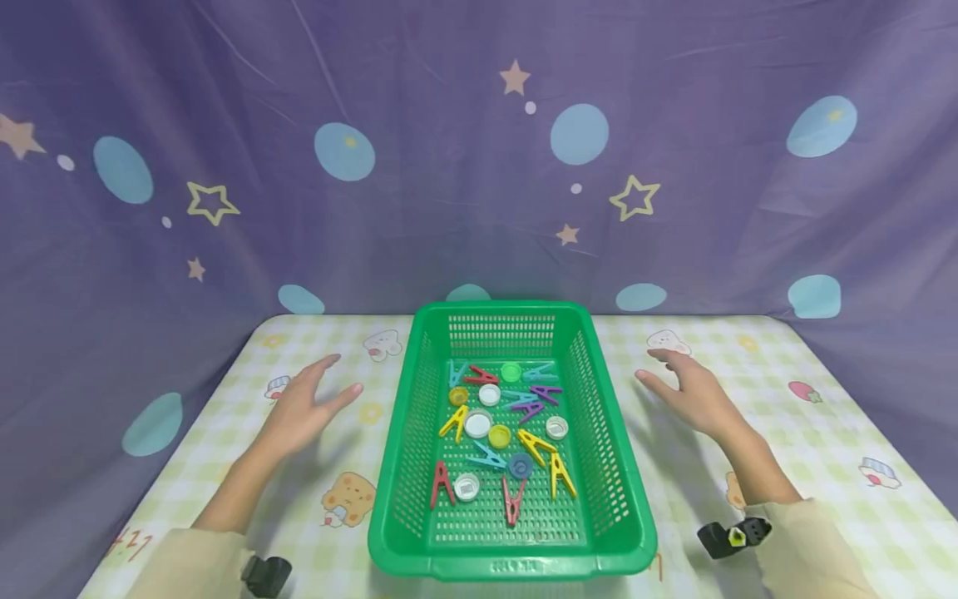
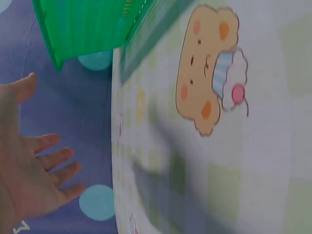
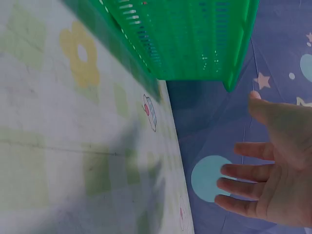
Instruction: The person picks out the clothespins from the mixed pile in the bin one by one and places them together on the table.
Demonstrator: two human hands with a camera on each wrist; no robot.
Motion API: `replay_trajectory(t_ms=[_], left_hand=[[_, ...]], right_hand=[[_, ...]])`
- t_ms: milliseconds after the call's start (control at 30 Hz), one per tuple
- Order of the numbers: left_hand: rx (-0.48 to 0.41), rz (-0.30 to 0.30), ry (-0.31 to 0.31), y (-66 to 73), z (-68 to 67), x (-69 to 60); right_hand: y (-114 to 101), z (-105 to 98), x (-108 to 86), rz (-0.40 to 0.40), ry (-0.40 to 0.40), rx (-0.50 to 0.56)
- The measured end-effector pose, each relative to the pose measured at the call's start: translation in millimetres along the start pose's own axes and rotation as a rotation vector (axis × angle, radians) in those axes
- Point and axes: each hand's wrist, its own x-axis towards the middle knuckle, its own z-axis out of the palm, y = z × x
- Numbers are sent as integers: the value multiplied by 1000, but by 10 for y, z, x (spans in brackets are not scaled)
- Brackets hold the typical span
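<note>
At the right edge of the view, the right hand reaches in with its fingers spread and nearly straight, holding nothing. Its thumb is uppermost, near but apart from the green basket, whose slotted side fills the top. The counter, in pale green and white checks, shows a yellow flower print and blurred shadows. A purple-blue curtain with a teal oval hangs behind.

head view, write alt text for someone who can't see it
A green basket of colourful clothespins and round caps sits on a checked tablecloth. A person's left hand and right hand hover, empty, on either side of it, before a purple star-patterned backdrop.
</note>
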Motion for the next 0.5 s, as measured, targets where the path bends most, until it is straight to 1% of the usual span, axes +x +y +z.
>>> replay_trajectory(t_ms=[133,233,367,500], left_hand=[[-96,10,-28,53,47,18],[-165,4,-60,106,99,42],[-322,-23,-129,179,176,81],[-456,-49,-177,264,228,108]], right_hand=[[-70,23,-6,-1,-22,25],[-121,33,-12,-5,-28,54],[-176,58,-9,-25,-45,80],[-224,78,-2,-47,-114,121]])
